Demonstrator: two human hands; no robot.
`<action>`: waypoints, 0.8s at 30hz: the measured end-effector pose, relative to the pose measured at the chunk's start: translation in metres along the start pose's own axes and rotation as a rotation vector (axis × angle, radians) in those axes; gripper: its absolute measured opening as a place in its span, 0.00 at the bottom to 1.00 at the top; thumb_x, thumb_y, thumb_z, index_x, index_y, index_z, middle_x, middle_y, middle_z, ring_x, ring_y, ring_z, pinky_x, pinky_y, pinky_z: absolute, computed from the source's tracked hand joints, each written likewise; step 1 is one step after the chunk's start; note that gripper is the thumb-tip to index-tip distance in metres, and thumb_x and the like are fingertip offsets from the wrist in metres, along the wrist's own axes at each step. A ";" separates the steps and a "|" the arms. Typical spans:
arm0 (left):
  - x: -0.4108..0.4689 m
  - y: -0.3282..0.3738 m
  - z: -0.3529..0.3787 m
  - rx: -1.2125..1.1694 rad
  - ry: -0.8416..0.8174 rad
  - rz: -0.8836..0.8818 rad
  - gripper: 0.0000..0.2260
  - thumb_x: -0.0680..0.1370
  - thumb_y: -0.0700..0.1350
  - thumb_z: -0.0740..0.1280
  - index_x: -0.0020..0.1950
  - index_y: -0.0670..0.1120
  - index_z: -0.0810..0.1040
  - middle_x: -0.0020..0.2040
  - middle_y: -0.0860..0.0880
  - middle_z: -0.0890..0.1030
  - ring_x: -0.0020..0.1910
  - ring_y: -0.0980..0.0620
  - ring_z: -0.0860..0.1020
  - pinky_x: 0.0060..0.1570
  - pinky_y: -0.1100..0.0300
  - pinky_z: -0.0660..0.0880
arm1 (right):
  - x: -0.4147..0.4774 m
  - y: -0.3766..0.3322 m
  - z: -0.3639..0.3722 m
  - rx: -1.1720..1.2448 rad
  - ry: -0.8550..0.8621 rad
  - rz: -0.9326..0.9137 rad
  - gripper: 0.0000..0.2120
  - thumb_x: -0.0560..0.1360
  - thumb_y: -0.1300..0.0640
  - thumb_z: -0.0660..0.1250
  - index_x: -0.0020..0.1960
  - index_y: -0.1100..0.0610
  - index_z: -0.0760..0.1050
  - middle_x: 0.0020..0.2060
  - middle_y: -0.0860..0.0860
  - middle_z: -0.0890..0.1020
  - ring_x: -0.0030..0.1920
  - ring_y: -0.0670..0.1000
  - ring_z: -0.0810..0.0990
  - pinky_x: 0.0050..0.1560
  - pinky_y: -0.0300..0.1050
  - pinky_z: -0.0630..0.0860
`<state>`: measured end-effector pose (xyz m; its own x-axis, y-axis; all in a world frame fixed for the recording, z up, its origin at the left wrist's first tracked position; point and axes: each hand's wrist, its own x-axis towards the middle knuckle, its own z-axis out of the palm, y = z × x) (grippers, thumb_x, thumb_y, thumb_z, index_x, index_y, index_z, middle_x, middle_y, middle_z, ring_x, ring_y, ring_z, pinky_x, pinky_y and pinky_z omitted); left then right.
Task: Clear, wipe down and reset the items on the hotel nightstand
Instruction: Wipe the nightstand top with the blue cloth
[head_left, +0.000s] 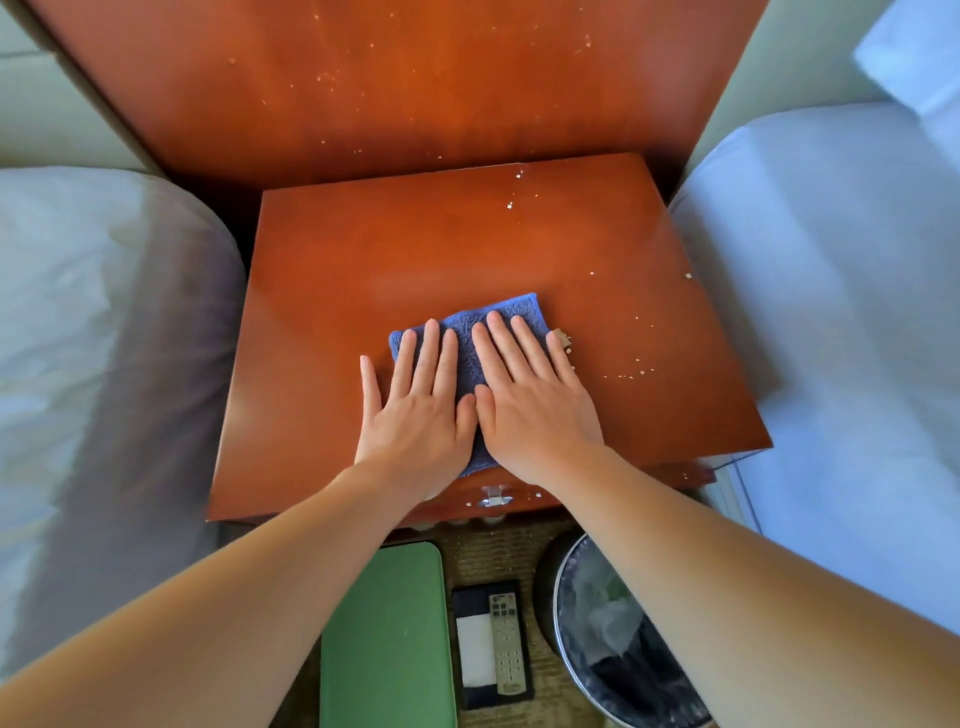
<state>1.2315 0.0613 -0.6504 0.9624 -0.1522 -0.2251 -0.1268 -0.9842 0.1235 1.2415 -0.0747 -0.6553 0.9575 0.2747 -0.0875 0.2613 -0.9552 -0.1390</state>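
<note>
Between two beds with white bedding, one glossy reddish-brown wooden nightstand counter (363, 270) stands against a matching wooden back panel (395, 88). One folded blue terry cloth (470, 332) lies on the front middle of the counter top, and both hands press flat on it. The left hand (415, 410) and right hand (530, 400) sit side by side, thumbs touching, palms down, fingers stretched forward and slightly spread; neither grips anything. The left little finger reaches past the cloth's left edge onto bare wood. Both bare forearms stretch in from the bottom corners. Pale crumbs (631, 371) are scattered over the right side of the counter and dotted across the back panel; too many and too small to count. A small tan scrap (563, 340) lies at the cloth's right edge beside the right little finger. One metal drawer handle (493, 496) shows on the counter's front. On the carpeted floor below sit one green rectangular object with rounded corners (387, 639), one grey remote control (506, 644) resting on one dark holder with a white panel (475, 649), and one round bin (613, 639) with a clear liner holding crumpled waste.
</note>
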 end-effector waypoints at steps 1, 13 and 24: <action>0.001 0.010 0.001 0.004 -0.002 0.017 0.30 0.78 0.57 0.32 0.77 0.49 0.31 0.78 0.51 0.31 0.76 0.51 0.31 0.74 0.40 0.35 | -0.006 0.009 -0.002 -0.005 0.004 0.013 0.35 0.72 0.46 0.25 0.79 0.53 0.38 0.79 0.49 0.42 0.78 0.50 0.39 0.77 0.55 0.39; 0.023 0.107 0.007 0.049 0.010 0.217 0.27 0.81 0.56 0.36 0.78 0.49 0.32 0.79 0.50 0.33 0.77 0.49 0.33 0.74 0.40 0.36 | -0.050 0.100 -0.007 -0.050 0.066 0.204 0.31 0.78 0.47 0.36 0.79 0.55 0.48 0.79 0.53 0.52 0.79 0.53 0.49 0.77 0.58 0.46; 0.081 0.111 -0.007 0.108 0.015 0.236 0.30 0.78 0.58 0.33 0.77 0.50 0.32 0.79 0.51 0.34 0.77 0.51 0.34 0.74 0.39 0.36 | -0.001 0.126 -0.014 -0.051 0.076 0.230 0.32 0.77 0.47 0.33 0.79 0.56 0.43 0.79 0.54 0.49 0.79 0.54 0.46 0.76 0.57 0.43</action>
<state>1.2970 -0.0601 -0.6479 0.9064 -0.3785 -0.1875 -0.3727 -0.9256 0.0666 1.2752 -0.1968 -0.6589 0.9985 0.0422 -0.0362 0.0395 -0.9965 -0.0740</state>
